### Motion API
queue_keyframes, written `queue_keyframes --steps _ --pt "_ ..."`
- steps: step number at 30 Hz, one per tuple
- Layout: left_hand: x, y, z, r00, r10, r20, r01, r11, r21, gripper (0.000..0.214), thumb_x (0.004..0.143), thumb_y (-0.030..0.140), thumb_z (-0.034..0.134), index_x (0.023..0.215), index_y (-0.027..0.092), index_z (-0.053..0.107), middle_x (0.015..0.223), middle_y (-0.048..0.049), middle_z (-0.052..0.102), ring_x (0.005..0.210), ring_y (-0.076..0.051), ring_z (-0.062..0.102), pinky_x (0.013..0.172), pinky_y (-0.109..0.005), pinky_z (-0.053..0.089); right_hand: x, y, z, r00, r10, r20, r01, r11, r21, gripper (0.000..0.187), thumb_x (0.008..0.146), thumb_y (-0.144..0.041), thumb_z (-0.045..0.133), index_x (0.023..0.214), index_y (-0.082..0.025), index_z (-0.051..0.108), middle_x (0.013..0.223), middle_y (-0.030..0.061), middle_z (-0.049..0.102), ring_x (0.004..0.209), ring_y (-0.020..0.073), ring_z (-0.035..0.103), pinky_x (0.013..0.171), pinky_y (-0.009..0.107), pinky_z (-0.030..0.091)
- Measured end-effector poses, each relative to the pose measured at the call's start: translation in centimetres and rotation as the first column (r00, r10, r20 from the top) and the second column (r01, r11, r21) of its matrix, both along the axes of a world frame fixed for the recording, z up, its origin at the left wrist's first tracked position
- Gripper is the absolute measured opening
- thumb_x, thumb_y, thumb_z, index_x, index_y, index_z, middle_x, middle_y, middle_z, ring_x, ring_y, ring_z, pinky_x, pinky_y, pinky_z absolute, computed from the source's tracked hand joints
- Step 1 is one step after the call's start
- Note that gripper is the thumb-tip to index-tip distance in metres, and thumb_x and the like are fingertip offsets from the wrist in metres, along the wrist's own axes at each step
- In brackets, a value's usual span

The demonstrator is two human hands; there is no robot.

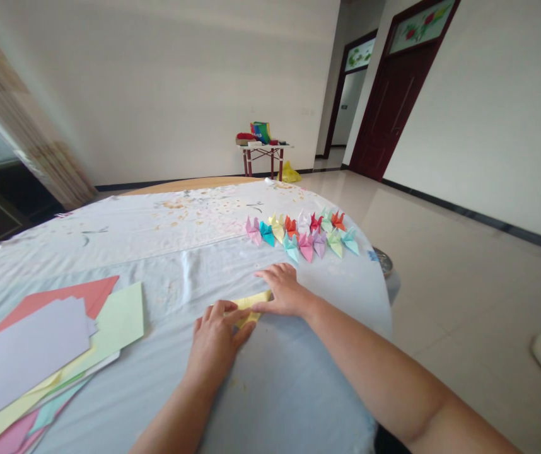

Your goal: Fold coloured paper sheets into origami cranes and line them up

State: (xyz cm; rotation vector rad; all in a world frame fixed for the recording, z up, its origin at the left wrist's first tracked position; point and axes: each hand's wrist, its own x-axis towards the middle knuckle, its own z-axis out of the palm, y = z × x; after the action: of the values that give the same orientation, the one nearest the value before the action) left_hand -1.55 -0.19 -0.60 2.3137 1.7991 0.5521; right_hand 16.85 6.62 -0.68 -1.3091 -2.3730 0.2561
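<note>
A folded yellow paper (254, 301) lies on the table's pale cloth (195, 252) between my hands. My left hand (214, 338) rests flat on the paper's near left part, fingers stretched forward. Over the paper's right end lies my right hand (280, 288), fingers extended and pressing down. Most of the paper is hidden under the hands. Neither hand grips anything.
Several folded paper cranes (304, 234) in many colours stand in two rows beyond my right hand. A stack of coloured paper sheets (48, 343) lies at the left. The table's right edge drops to a tiled floor. A small table with items (261, 146) stands by the far wall.
</note>
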Motion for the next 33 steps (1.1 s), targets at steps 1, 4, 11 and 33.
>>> queue_keyframes --steps 1,4,11,33 --pt "0.0 0.0 0.0 1.0 0.001 0.002 -0.001 1.0 -0.001 0.027 0.079 0.045 0.048 0.098 0.034 0.065 0.101 -0.0033 0.056 0.094 -0.023 0.05 0.077 -0.038 0.036 0.0 -0.1 -0.1 1.0 -0.004 0.013 0.004 1.0 -0.004 0.083 0.058 -0.066 0.06 0.125 -0.023 0.041 0.116 0.0097 0.047 0.11 0.0269 0.034 0.098 0.042 0.014" --pt "0.1 -0.1 0.1 1.0 0.013 0.012 -0.013 1.0 -0.006 0.027 0.078 0.044 0.049 0.097 0.034 0.066 0.101 -0.0034 0.056 0.094 -0.023 0.05 0.077 -0.037 0.035 0.0 -0.2 -0.5 0.998 -0.042 0.056 0.045 0.997 -0.062 0.09 0.055 -0.069 0.059 0.128 -0.022 0.037 0.119 0.0106 0.043 0.113 0.0284 0.031 0.098 0.044 0.013" --pt "0.0 0.0 0.0 0.999 0.022 0.024 -0.021 1.0 -0.015 0.026 0.078 0.042 0.05 0.097 0.034 0.066 0.102 -0.0032 0.056 0.094 -0.023 0.05 0.076 -0.037 0.034 1.0 0.4 -0.2 0.98 -0.185 0.078 0.195 0.971 -0.142 0.083 0.055 -0.066 0.063 0.124 -0.025 0.041 0.116 0.0092 0.043 0.109 0.029 0.035 0.093 0.044 0.023" --pt "-0.1 0.2 0.2 1.0 0.005 0.027 -0.004 0.999 -0.034 0.027 0.076 0.044 0.052 0.097 0.035 0.065 0.102 -0.0032 0.056 0.095 -0.024 0.049 0.077 -0.037 0.034 0.2 0.3 -0.1 0.985 -0.163 0.064 0.171 0.971 -0.165 0.061 0.054 -0.062 0.066 0.101 -0.024 0.055 0.1 0.0066 0.052 0.098 0.025 0.041 0.08 0.037 0.031"
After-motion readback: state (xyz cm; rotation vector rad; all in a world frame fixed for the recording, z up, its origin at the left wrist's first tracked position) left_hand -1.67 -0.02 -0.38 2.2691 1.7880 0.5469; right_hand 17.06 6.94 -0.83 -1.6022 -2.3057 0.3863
